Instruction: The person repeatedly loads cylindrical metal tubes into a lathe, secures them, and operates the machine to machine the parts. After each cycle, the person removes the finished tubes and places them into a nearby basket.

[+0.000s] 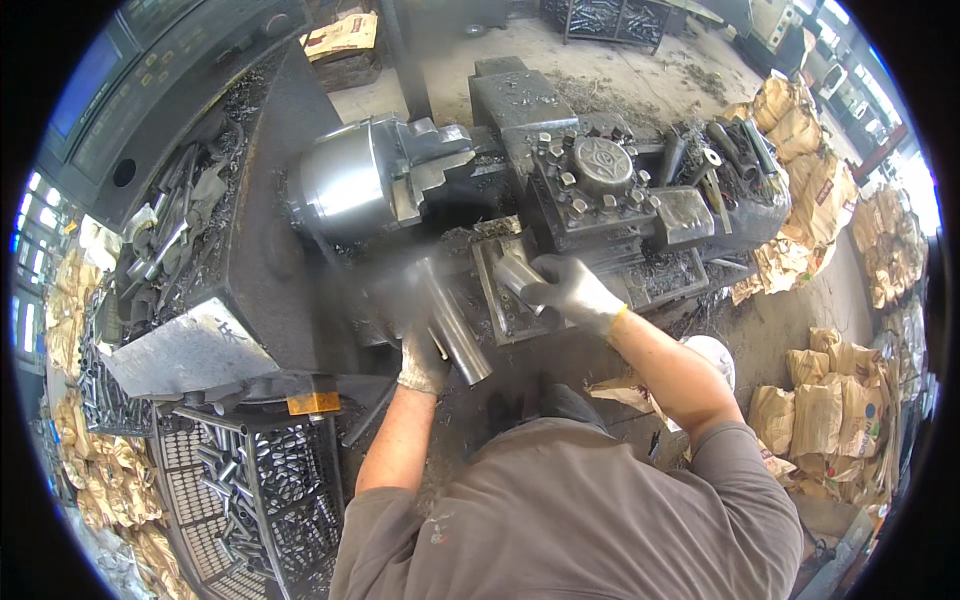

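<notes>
My left hand [424, 362], in a dirty white work glove, is closed round a long, shiny metal tube [459, 335]. The tube slants below the lathe chuck [345, 182], and a dark blur hides its upper end. To its right, my right hand [583, 290], gloved as well, grips a shorter metal cylinder [517, 272] over a shallow metal tray [489, 268]. The tray lies on the machine below the square tool post [588, 215]. Stepped jaws on the chuck face the tool post, with no workpiece visible between them.
Metal shavings cover much of the machine. Hand tools [712, 175] lie right of the tool post. A wire crate [255, 500] of metal pieces stands at the lower left. Brown paper sacks [820, 415] are piled at the right. A control panel [150, 75] rises at the upper left.
</notes>
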Demonstrator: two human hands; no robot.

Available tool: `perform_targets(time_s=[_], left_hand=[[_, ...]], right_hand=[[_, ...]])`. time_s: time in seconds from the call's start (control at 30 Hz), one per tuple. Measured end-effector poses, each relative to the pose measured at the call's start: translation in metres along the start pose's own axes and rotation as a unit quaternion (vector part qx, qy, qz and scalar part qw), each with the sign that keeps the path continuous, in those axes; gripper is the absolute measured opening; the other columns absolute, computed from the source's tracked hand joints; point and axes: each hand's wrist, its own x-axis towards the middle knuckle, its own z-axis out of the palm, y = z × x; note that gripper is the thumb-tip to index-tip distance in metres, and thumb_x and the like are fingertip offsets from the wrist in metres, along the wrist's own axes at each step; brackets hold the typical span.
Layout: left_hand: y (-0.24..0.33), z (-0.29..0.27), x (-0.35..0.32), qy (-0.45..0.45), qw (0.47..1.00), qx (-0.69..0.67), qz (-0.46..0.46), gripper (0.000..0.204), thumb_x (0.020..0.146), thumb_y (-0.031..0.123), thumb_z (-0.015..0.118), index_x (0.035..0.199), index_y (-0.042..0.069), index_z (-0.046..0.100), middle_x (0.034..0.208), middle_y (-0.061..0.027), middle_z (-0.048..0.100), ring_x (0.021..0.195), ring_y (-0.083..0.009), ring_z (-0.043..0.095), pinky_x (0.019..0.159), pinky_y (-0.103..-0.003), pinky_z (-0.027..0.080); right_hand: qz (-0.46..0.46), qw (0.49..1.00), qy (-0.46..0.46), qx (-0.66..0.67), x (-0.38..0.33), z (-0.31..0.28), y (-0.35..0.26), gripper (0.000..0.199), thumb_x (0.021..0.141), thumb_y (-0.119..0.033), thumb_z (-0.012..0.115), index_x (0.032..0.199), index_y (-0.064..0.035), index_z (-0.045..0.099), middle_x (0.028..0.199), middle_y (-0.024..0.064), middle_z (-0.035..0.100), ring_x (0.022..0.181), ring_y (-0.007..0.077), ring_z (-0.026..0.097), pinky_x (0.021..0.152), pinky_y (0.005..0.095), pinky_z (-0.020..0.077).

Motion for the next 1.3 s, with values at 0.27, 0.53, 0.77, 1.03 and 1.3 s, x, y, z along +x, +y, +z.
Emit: perform_targets(time_s=[0.27,0.53,0.77,1.03,1.3], left_hand=[[0.013,0.047,0.053,-0.141,0.978,0.065,0.14,0.071,0.113,0.061,0.043,0.156,0.005,0.049,0.151,-0.014,0.061,0.14,-0.0285,0.057,0.122,-0.044,0.04],[-0.005,0.027,0.082,0.029,0.835,0.523,0.171,0.035,0.098,0.001,0.07,0.133,0.003,0.066,0.126,-0.0162,0.074,0.12,-0.0222,0.07,0.094,-0.038,0.063],[-0.01,-0.093,0.0,0.208,0.954,0.186,0.11,0.027,0.104,0.012,0.07,0.127,0.0,0.069,0.113,-0.0099,0.077,0.095,-0.0183,0.075,0.086,-0.033,0.06],[-0.038,-0.176,-0.118,0.493,0.864,0.063,0.081,0.022,0.101,0.024,0.071,0.118,0.01,0.066,0.1,-0.0073,0.075,0.083,-0.0208,0.073,0.064,-0.035,0.057],[-0.006,-0.241,-0.128,0.487,0.839,0.055,0.237,0.034,0.11,0.047,0.051,0.108,0.017,0.066,0.092,-0.0017,0.06,0.085,-0.0189,0.056,0.077,-0.038,0.047]], right_hand=[[0.016,0.994,-0.069,0.083,0.025,0.005,-0.077,0.078,0.077,-0.04,0.092,0.137,0.0027,0.065,0.117,0.02,0.077,0.107,0.0222,0.074,0.094,0.038,0.0588],[-0.361,0.786,0.085,-0.495,0.14,-0.143,-0.158,0.061,0.073,-0.017,0.083,0.13,-0.004,0.065,0.101,0.0202,0.077,0.089,0.0354,0.079,0.075,0.0437,0.0647],[-0.173,0.759,-0.123,-0.616,0.26,-0.178,-0.088,0.051,0.067,-0.03,0.086,0.113,-0.0095,0.078,0.093,0.0195,0.079,0.084,0.0384,0.078,0.076,0.0474,0.0623],[-0.181,0.845,-0.253,-0.434,0.288,-0.172,-0.051,0.056,0.068,-0.033,0.091,0.113,-0.0024,0.077,0.102,0.0214,0.08,0.093,0.0366,0.078,0.08,0.0448,0.0598],[-0.143,0.819,-0.231,-0.505,0.284,-0.105,-0.076,0.075,0.069,-0.037,0.091,0.126,0.0041,0.065,0.103,0.0253,0.077,0.094,0.0394,0.077,0.078,0.0454,0.0622]])
